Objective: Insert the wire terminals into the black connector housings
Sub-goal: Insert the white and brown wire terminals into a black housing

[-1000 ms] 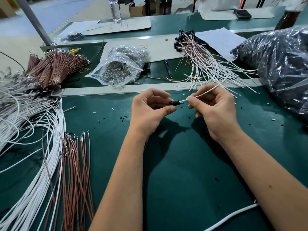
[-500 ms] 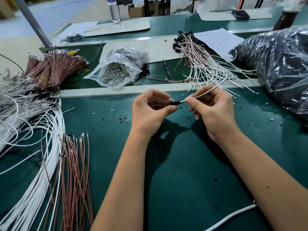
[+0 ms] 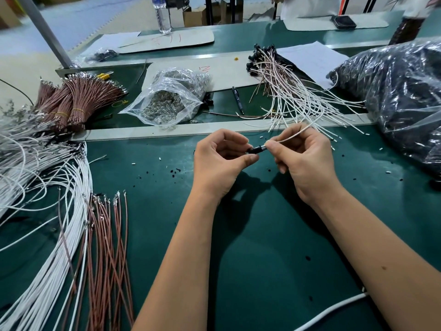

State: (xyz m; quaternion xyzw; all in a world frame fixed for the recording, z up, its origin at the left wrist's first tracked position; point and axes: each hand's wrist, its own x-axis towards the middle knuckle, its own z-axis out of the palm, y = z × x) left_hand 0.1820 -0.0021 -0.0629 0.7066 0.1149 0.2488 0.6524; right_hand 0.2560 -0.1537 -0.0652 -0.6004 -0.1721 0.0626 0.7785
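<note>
Green bench fills the view, w/ a pale strip across it behind the hands. Left hand pinches a small black connector housing btwn thumb and curled fingers, held just above the bench at centre. Right hand pinches a white wire right beside the housing; its metal terminal end meets the housing's opening, how deep can't be told. Both grips are clenched on their parts. Loose white wires and brown wires lie at left. Bundled brown wires sit further back. Clear bag of terminals lies beyond the strip, near a pile of finished wires. Big bag of black parts at right.
</note>
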